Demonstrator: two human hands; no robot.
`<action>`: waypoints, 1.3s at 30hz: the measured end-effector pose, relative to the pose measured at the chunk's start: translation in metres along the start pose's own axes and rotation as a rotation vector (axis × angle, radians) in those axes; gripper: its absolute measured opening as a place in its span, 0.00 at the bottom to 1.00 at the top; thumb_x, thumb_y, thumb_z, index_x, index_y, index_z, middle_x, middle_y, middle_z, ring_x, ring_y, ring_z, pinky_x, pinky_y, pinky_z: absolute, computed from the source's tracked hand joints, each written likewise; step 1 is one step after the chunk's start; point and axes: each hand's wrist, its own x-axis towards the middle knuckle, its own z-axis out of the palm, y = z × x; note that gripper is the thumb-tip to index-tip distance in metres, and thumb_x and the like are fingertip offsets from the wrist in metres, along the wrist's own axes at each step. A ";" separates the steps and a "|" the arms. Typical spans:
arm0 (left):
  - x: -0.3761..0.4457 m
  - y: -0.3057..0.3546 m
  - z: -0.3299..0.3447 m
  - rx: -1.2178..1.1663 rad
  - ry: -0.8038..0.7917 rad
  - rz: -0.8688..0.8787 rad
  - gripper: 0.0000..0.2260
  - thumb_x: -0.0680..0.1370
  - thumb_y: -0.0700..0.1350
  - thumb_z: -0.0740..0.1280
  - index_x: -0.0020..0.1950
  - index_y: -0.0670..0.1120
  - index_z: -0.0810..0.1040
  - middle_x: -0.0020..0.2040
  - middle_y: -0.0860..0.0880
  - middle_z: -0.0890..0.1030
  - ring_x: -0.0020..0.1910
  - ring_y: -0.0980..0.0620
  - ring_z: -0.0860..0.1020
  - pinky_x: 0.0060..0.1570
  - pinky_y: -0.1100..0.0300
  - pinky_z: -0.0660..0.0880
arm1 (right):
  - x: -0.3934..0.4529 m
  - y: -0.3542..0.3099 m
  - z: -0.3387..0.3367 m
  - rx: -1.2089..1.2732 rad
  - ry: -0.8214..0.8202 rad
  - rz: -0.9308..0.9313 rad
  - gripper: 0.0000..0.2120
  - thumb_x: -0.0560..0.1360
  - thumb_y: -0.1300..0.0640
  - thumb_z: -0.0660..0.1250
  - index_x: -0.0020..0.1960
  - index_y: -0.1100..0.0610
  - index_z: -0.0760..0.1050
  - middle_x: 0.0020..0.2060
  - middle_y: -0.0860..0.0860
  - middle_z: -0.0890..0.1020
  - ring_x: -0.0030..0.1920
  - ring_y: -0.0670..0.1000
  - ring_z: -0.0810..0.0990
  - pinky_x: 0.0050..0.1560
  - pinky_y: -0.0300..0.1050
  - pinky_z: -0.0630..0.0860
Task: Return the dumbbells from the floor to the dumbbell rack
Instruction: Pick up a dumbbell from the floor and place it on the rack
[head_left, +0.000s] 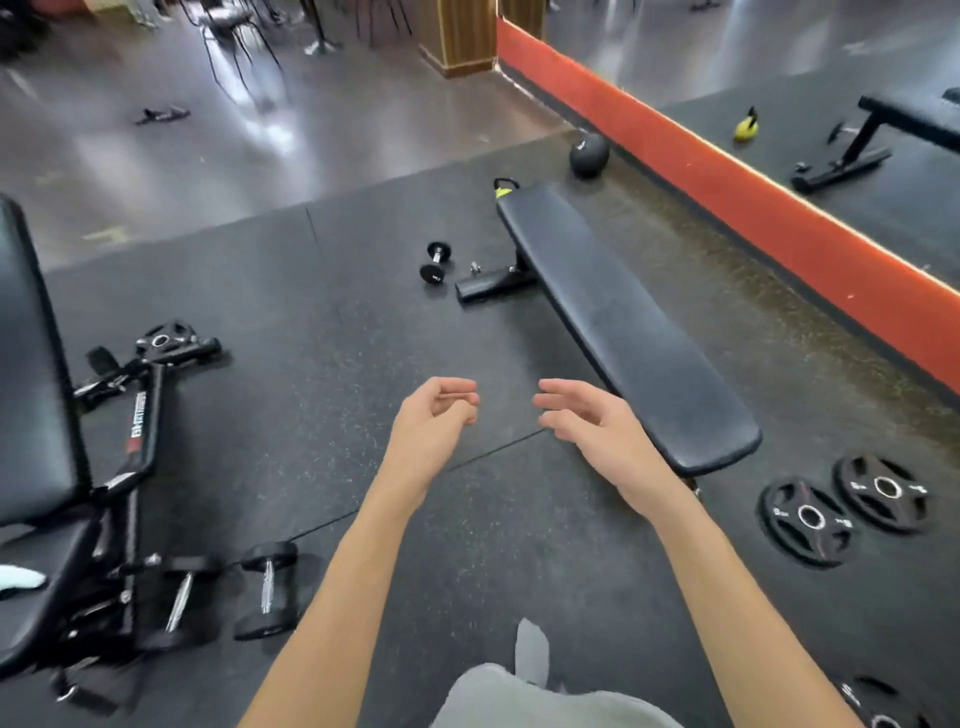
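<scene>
Both my left hand (434, 415) and right hand (582, 421) loosely curled, empty; risk: tripping on near-left dumbbells (267, 592) while reaching for far dumbbell (435, 261).

Your empty left hand (434, 415) and right hand (587, 421) hang over bare black rubber floor matting (363, 338), with open floor ahead. To your right the long black padded flat bench (623, 317) blocks the way. The small black dumbbell (435, 262) lies just beside the bench's foot bar (488, 285). Left, the black adjustable bench frame (140, 441) crowds two larger black dumbbells (267, 592) near its base.
</scene>
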 end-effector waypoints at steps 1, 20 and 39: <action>0.021 0.008 -0.007 -0.002 0.024 0.006 0.13 0.76 0.36 0.66 0.53 0.53 0.82 0.48 0.57 0.87 0.52 0.52 0.84 0.54 0.57 0.76 | 0.028 -0.009 0.003 0.000 -0.027 -0.007 0.16 0.79 0.60 0.70 0.62 0.44 0.81 0.55 0.40 0.87 0.58 0.46 0.84 0.68 0.55 0.77; 0.498 0.119 -0.090 -0.095 0.017 -0.076 0.11 0.79 0.38 0.64 0.55 0.51 0.81 0.51 0.54 0.86 0.50 0.53 0.84 0.63 0.52 0.78 | 0.514 -0.138 0.065 0.029 0.039 0.003 0.16 0.79 0.64 0.69 0.63 0.48 0.81 0.55 0.44 0.87 0.60 0.49 0.84 0.70 0.56 0.75; 0.978 0.196 -0.117 -0.083 0.040 -0.323 0.08 0.81 0.43 0.67 0.58 0.52 0.81 0.55 0.52 0.84 0.53 0.54 0.84 0.56 0.58 0.78 | 1.046 -0.200 0.093 -0.019 -0.173 0.110 0.16 0.79 0.63 0.69 0.59 0.44 0.81 0.55 0.44 0.87 0.59 0.48 0.84 0.70 0.56 0.75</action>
